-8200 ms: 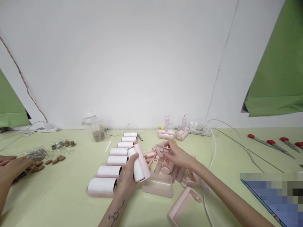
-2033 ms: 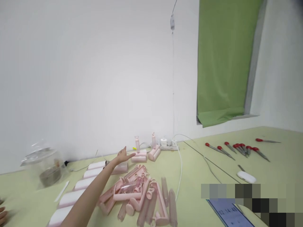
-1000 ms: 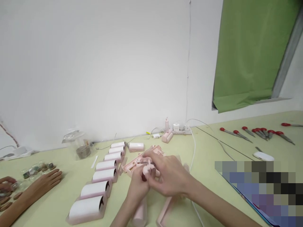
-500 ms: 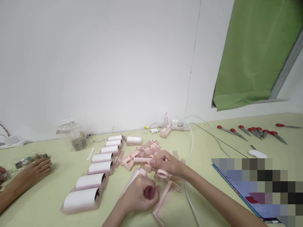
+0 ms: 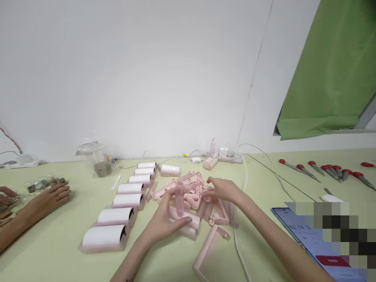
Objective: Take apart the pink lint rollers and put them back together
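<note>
"Fingers of your left hand stand partly open, curving beside an upright translucent pink tube; your thumb reaches over a pink roller lying on its side below."

"Are you gripping the tube with it?"

"Can't tell. You have the fingertips close by its top, but whether they press on it is unclear."

"And your right hand?"

"You have it at the far edge of the loose pink parts, fingers bent, thumb and forefinger slightly apart, tips by a small pink piece. Whether you are pinching it, the view doesn't show."

"Where do the tube and roller sit, then?"

"Right in front of you, at the near left side of that heap. A pink bracket lies nearer you, to the right, well clear of both hands."

"What about your left side?"

"You have seven white-faced rollers in a slanting row on the table, and one separate roller near the back. Farther left, a co-worker's hand rests beside small glass jars."

"Your right?"

"A phone, with red-handled tools beyond it."
</note>
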A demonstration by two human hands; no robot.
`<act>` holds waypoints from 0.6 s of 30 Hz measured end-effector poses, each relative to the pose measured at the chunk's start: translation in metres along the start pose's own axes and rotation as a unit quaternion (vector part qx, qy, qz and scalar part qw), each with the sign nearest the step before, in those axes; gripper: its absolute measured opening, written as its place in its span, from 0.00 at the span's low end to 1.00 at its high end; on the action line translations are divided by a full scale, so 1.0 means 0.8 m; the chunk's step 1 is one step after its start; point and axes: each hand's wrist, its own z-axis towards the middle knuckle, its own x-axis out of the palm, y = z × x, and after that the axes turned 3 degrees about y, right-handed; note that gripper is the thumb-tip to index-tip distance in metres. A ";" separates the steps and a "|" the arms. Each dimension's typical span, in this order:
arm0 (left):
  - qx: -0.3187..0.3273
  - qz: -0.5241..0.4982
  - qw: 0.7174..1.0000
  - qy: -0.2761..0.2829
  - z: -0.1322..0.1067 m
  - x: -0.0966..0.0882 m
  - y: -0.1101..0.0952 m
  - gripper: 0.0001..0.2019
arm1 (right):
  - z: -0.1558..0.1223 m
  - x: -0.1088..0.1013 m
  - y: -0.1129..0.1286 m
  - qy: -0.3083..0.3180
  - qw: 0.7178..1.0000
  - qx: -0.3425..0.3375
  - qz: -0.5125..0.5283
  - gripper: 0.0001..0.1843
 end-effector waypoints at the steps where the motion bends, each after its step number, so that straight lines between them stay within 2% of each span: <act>1: -0.010 0.016 1.000 0.016 -0.003 -0.004 0.003 0.35 | -0.006 -0.008 -0.004 0.020 1.000 0.005 -0.010 0.19; 4: -0.040 0.016 0.997 0.067 -0.011 -0.010 0.016 0.35 | -0.025 -0.034 -0.007 0.069 0.997 -0.004 -0.017 0.19; 7: -0.058 0.011 0.997 0.050 -0.015 -0.004 0.029 0.32 | -0.039 -0.039 0.016 0.056 0.991 -0.088 0.080 0.23; 9: -0.067 0.013 0.998 0.016 -0.015 0.002 0.035 0.36 | -0.044 -0.023 0.045 0.026 0.973 -0.147 0.176 0.26; 10: -0.076 0.010 0.997 0.004 -0.015 0.004 0.037 0.40 | -0.044 -0.011 0.060 0.013 0.966 -0.156 0.205 0.26; 13: -0.098 -0.019 0.995 -0.001 -0.012 0.007 0.042 0.47 | -0.044 0.025 0.092 -0.050 0.963 -0.166 0.208 0.13; 15: -0.096 -0.046 0.994 -0.002 -0.011 0.007 0.043 0.50 | -0.045 0.038 0.098 -0.086 0.960 -0.178 0.196 0.06; 18: -0.084 -0.078 0.993 -0.023 -0.012 0.007 0.044 0.54 | -0.050 0.032 0.093 -0.136 0.944 -0.194 0.229 0.05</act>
